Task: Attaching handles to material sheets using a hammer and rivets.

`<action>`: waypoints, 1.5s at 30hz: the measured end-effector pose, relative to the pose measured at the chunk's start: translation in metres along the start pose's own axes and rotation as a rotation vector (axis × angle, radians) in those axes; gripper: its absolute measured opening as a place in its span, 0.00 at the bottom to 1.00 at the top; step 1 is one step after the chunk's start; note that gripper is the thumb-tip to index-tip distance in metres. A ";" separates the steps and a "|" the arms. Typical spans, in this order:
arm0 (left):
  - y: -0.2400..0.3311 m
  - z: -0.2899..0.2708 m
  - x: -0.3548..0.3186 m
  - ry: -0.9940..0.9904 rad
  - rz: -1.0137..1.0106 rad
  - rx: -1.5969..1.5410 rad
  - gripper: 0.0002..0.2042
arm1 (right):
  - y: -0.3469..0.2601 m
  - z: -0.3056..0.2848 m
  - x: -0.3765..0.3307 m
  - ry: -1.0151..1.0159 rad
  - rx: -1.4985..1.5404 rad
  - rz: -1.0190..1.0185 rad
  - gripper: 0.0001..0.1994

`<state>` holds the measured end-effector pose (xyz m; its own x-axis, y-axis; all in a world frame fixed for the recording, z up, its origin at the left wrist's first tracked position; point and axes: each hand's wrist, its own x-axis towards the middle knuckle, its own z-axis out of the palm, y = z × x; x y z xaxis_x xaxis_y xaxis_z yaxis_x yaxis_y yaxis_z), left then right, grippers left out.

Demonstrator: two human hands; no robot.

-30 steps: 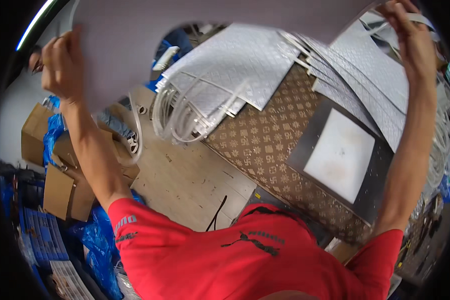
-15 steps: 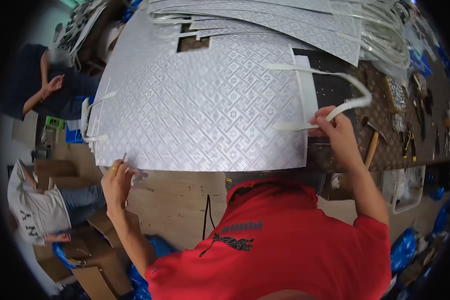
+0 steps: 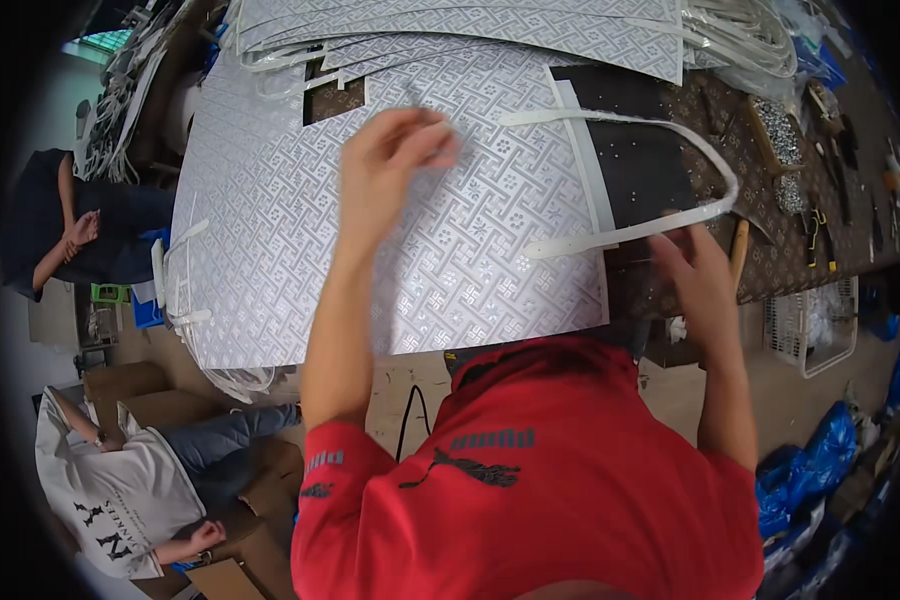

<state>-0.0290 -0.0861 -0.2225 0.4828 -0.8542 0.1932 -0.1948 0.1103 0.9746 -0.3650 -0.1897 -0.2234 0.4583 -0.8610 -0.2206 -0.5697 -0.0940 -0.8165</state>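
A silvery-white sheet (image 3: 470,230) with an embossed lattice pattern lies on the table, in a pile of similar sheets. A white strap handle (image 3: 727,170) loops out from its right edge, both flat ends lying on the sheet. My left hand (image 3: 385,165) hovers over the sheet's middle. Its fingers are bent and smeared by motion, so whether they hold anything is unclear. My right hand (image 3: 698,275) is at the lower arm of the handle, fingers apart and slightly blurred, gripping nothing I can see. Another handle (image 3: 175,275) hangs at the sheet's left edge.
More patterned sheets (image 3: 470,30) are stacked at the back, beside bundled clear-white handles (image 3: 760,40). Small metal parts fill a tray (image 3: 775,135) on the right, near pliers (image 3: 820,235) and a wooden tool handle (image 3: 739,250). Two people (image 3: 120,490) are at the left near cardboard boxes (image 3: 125,380).
My left hand has risen from the sheet's near left edge to above its middle. My right hand has let go of the handle's lower end and moved slightly right and down.
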 end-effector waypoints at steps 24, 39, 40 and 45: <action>-0.065 0.051 0.075 -0.116 0.079 0.242 0.05 | 0.058 -0.007 -0.066 0.621 0.726 0.350 0.06; -0.068 0.052 0.076 -0.160 0.278 0.410 0.06 | -0.011 0.010 -0.013 0.249 0.023 -0.086 0.07; -0.070 0.050 0.074 -0.153 0.301 0.428 0.07 | -0.027 0.011 -0.004 0.232 -0.039 -0.133 0.08; -0.069 0.050 0.073 -0.148 0.332 0.419 0.06 | -0.101 -0.004 0.006 0.302 0.143 -0.342 0.08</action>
<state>-0.0235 -0.1814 -0.2809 0.2186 -0.8734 0.4352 -0.6534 0.2002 0.7300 -0.3073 -0.1872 -0.1406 0.3722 -0.9014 0.2212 -0.3118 -0.3459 -0.8850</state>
